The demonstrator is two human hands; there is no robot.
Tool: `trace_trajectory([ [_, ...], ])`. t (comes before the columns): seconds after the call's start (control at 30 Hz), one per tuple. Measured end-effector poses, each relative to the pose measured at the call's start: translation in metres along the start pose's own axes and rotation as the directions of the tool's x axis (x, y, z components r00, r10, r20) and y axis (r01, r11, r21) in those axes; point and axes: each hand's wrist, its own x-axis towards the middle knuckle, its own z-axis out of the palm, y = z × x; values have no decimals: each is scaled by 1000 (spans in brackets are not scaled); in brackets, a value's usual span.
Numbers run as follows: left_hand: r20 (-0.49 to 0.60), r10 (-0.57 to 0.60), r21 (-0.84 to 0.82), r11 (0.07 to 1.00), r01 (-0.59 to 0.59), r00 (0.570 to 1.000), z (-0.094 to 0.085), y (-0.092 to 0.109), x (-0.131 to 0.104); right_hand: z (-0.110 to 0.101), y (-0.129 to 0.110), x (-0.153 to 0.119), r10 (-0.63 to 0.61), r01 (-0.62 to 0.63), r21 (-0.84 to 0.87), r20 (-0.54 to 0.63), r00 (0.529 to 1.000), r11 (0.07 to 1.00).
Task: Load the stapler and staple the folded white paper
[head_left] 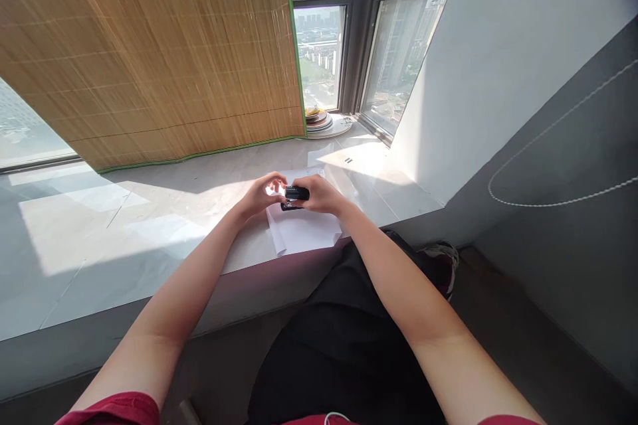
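A black stapler (297, 193) is held over white paper on the window ledge. My right hand (319, 194) grips it from the right, thumb below and fingers above. At its other end, my left hand (262, 196) curls its fingers and thumb against the stapler's tip. A gap shows between the stapler's upper part and its dark base. Beneath both hands lies the white paper (309, 232), with a folded or curled edge at its left. Two small dark strips, which look like staples (348, 160), lie on the ledge beyond my right hand.
The pale tiled ledge (164, 232) runs along the windows. A bamboo blind (164, 46) hangs low over its back left. Stacked plates (319, 123) stand in the window corner. A beaded cord (548, 204) loops at the right, and a shoe (443, 262) shows below the ledge.
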Motion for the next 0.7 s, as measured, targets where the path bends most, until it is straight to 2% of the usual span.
trace_trajectory([
  [0.1,-48,14,23,1000,-13,999,-2,-1,2,-6,4,-1,31,-31,-16,6,1000,999],
  [0.23,-218,-52,131,988,82,975,-5,-14,4,-31,27,-8,103,-95,62,-135,985,993],
  [0.37,-325,-169,224,942,249,930,-5,-38,5,-61,65,-25,279,-269,77,-343,897,960],
  [0.43,-347,-221,248,916,316,912,-2,-49,6,-72,81,-34,335,-353,27,-394,856,935],
  [0.53,-340,-248,269,899,346,907,3,-58,7,-81,92,-40,379,-445,-121,-360,853,887],
  [0.7,-360,-200,308,896,319,911,9,-59,5,-81,93,-34,384,-441,-342,-223,896,830],
])
